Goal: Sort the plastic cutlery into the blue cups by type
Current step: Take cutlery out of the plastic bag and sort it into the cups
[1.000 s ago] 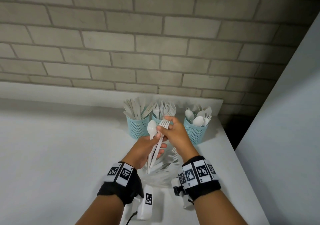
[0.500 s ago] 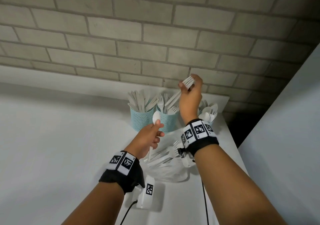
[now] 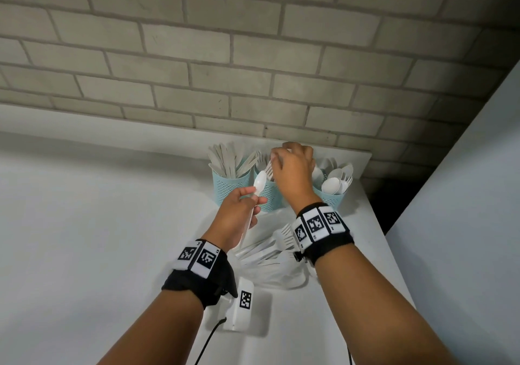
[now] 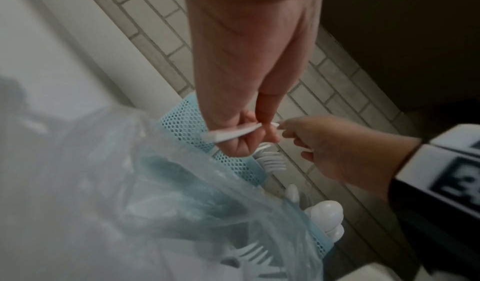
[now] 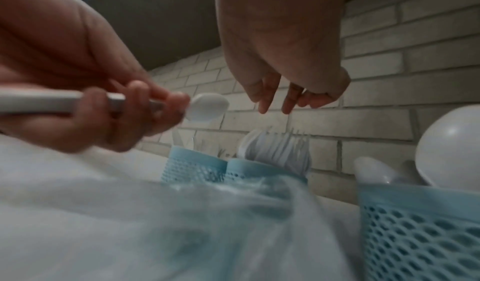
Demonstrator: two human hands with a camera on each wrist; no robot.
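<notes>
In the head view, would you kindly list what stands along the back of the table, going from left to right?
Cup of knives → cup of forks, under the right hand → cup of spoons.

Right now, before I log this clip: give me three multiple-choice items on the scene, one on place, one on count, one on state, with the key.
1. Over which cup is the right hand?
A. the knife cup
B. the middle cup, holding forks
C. the spoon cup

2. How many blue cups stand by the brick wall?
A. two
B. three
C. four

3. What is the left hand doing?
A. gripping a white spoon
B. resting flat on the table
C. holding a knife

Key: 1 B, the head view shows the right hand above the middle cup, between the knife cup and the spoon cup. 2 B, three mesh cups stand in a row. 3 A, its fingers curl round the spoon's handle, bowl up.
</notes>
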